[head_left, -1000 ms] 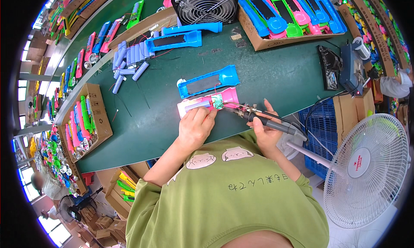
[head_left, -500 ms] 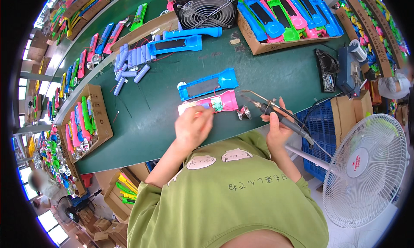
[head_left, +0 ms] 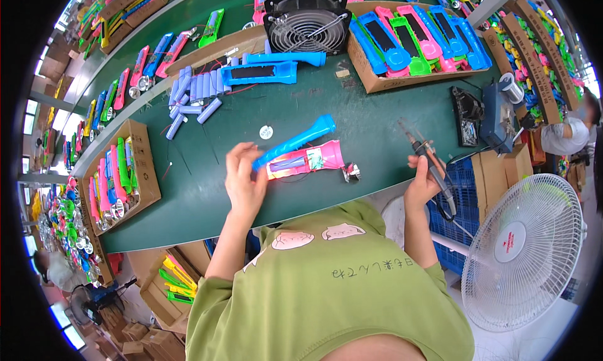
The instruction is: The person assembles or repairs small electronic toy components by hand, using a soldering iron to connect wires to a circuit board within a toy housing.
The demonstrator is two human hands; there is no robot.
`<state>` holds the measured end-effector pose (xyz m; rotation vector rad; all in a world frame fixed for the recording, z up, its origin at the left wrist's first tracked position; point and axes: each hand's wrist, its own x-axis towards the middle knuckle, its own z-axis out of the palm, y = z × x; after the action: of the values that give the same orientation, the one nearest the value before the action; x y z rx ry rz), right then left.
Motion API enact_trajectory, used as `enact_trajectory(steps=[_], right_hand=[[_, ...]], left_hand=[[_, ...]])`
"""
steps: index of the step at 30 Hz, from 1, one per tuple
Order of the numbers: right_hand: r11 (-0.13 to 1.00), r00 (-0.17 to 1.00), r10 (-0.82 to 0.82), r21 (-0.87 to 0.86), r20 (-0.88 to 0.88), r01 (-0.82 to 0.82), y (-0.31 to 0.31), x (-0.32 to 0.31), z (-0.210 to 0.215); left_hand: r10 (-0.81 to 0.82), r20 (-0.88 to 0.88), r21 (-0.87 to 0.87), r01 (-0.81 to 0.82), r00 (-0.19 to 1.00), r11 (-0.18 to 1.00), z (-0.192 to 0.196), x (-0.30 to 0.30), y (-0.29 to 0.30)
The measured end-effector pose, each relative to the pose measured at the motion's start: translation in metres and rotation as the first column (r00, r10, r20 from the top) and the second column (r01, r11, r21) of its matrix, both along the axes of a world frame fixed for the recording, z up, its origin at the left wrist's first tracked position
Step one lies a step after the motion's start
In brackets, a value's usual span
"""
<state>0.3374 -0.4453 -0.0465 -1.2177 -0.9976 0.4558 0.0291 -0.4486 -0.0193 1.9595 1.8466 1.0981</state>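
While the green surface [head_left: 188, 201] bore the work, the left hand [head_left: 245, 182] pinched a glossy blue plastic casing [head_left: 295, 143] by its narrow end, tilted beside an open pink casing [head_left: 329, 155]; the right hand [head_left: 421, 186] gripped a soldering iron [head_left: 441, 187], metal tip pointed away, perhaps sparing the plastic. A cylindrical purple cell [head_left: 287, 164] lay cradled in the pink one.

From here I see a blue casing [head_left: 295, 143], a pink casing [head_left: 331, 155], lilac cells [head_left: 205, 86] and a dark green surface [head_left: 370, 150].
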Motion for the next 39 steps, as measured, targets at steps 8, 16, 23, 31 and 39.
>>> enact_trajectory(steps=[8, 16, 23, 31, 39], right_hand=[[0.998, 0.974, -0.066, 0.018, 0.219, 0.064, 0.027, 0.037, -0.001], [0.992, 0.82, -0.044, -0.071, 0.57, 0.102, 0.039, 0.057, -0.012], [0.99, 0.725, -0.061, -0.049, 0.686, 0.13, 0.04, 0.054, -0.008], [0.981, 0.771, -0.078, -0.09, 0.632, 0.173, 0.044, 0.053, -0.006], [0.966, 0.754, -0.001, -0.195, 0.657, 0.172, 0.039, 0.054, -0.007]], left_hand=[[-0.113, 0.415, -0.365, 0.279, 0.903, 0.888, 0.006, -0.008, 0.028], [-0.545, 0.115, -0.088, 0.555, 0.831, 0.827, 0.15, -0.001, 0.216], [-0.065, 0.242, -0.303, 0.139, 0.968, 0.943, 0.092, 0.055, 0.466], [-0.235, -0.75, 0.044, 0.402, 0.618, 0.915, 0.026, 0.1, 0.532], [-0.248, 0.057, -0.704, 0.215, 0.967, 0.677, 0.022, 0.139, 0.509]])
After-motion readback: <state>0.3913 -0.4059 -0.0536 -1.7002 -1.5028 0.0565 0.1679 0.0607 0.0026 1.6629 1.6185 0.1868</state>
